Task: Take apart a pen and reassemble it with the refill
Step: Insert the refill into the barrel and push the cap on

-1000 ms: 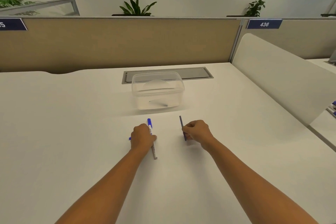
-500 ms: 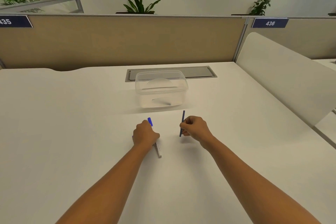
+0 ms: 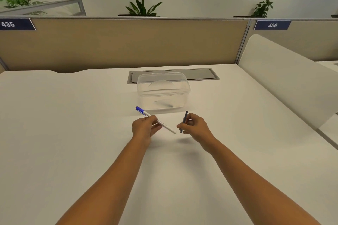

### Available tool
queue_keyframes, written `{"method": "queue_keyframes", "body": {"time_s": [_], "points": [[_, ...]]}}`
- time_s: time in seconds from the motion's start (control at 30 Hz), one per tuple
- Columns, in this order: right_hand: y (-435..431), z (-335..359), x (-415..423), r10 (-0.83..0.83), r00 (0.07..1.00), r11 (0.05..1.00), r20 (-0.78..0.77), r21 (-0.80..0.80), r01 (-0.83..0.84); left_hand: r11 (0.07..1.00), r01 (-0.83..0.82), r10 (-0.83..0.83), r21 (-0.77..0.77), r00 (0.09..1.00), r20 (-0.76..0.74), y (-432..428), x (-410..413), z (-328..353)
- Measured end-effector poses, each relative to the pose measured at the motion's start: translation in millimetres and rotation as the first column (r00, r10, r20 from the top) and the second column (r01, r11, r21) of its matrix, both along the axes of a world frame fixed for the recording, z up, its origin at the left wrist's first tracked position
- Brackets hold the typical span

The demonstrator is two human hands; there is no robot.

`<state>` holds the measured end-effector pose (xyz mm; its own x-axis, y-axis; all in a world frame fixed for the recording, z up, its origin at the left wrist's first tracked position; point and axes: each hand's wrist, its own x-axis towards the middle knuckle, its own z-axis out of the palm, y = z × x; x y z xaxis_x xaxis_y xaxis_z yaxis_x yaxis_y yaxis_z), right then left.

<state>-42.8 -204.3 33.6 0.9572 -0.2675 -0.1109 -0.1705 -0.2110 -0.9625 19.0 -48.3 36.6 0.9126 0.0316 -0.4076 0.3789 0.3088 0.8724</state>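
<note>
You held the pen barrel [image 3: 166,127], a slim white plastic tube with a blue end, in your left hand [image 3: 145,128]. Your fingers curled around its middle, closed firmly on it. The blue end pointed away and to the left, and the plain white end pointed toward your right hand [image 3: 193,127].

That hand pinched the refill [image 3: 185,118], a very thin, dark blue, straight rod, between thumb and fingertips. It stood nearly upright, and its lower end was just beside the barrel's white end without touching it. Both parts seemed raised a little above the white desk [image 3: 73,133], in front of you at its middle.

The pen appeared to be already apart, with reassembly about to start. The next move likely called for tilting the refill into line with the barrel and threading its tip into the narrow opening. That would need fine aim, since both pieces were smooth and thin.

Just beyond your hands sat a clear, rounded plastic container [image 3: 162,93], with something dark inside that was too blurred to name. Behind it were a grey cable tray lid [image 3: 201,74] and a tan partition [image 3: 128,42].
</note>
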Motion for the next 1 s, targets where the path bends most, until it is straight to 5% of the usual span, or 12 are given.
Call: {"method": "queue_keyframes", "body": {"time_s": [0.13, 0.33, 0.73, 0.8, 0.87, 0.93, 1.0], "points": [[3.5, 4.1, -1.5, 0.074, 0.99, 0.972, 0.117, 0.215, -0.098, 0.978, -0.072, 0.053, -0.196, 0.994, -0.096, 0.1, -2.4, 5.8], [11.2, 11.0, -0.4, 0.066, 0.978, 0.97, 0.199, 0.216, -0.109, 0.914, -0.114, 0.049, -0.389, 0.984, -0.174, -2.2, -7.3, 7.2], [23.6, 23.6, 3.4, 0.057, 0.943, 0.997, 0.327, 0.032, -0.072, 0.927, -0.082, 0.037, -0.365, 0.991, -0.129, -3.0, -13.5, 11.5], [22.5, 25.0, 4.3, 0.026, 0.94, 0.998, 0.341, 0.037, -0.042, 0.97, -0.024, 0.004, -0.243, 0.997, -0.082, -1.9, -15.1, 12.9], [19.2, 26.9, 6.6, -0.018, 0.936, 0.999, 0.351, 0.045, 0.003, 0.994, 0.016, -0.021, 0.11, 0.999, 0.05, 0.1, -17.2, 11.9], [15.6, 30.1, 8.4, -0.041, 0.936, 0.999, 0.35, 0.043, 0.027, 0.871, -0.094, -0.083, 0.481, 0.939, 0.333, 2.7, -19.3, 11.6], [13.2, 33.6, 9.7, -0.037, 0.936, 0.999, 0.35, 0.036, 0.026, 0.743, -0.19, -0.287, 0.642, 0.775, 0.562, 2.7, -21.2, 14.1]]}}
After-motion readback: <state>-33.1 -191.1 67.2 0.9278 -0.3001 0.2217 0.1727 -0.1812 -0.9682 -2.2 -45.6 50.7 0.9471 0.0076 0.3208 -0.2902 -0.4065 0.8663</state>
